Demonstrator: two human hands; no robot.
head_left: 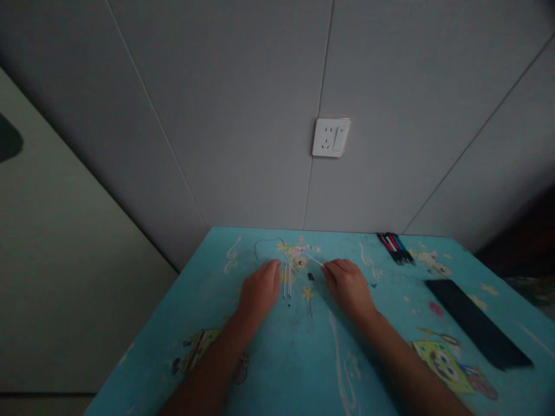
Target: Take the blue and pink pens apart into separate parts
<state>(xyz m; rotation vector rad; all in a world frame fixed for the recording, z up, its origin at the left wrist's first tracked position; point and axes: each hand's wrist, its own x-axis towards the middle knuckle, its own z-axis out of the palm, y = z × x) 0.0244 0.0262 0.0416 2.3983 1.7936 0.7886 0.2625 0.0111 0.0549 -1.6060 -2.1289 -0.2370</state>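
Note:
My left hand (259, 290) rests knuckles-up on the turquoise cartoon-print table (277, 358), fingers curled, just left of two thin white sticks (287, 279) lying side by side. My right hand (349, 287) lies to the right of them, fingers curled down, with another thin white stick (315, 260) slanting out from its fingertips. Whether the right fingers pinch that stick I cannot make out. A small dark piece (310, 277) lies between the hands.
A bundle of coloured pens (395, 247) lies at the table's far right. A flat black case (477, 323) lies along the right side. A white wall socket with switch (330, 137) is on the grey wall behind. A thin wire (264, 242) loops near the far edge.

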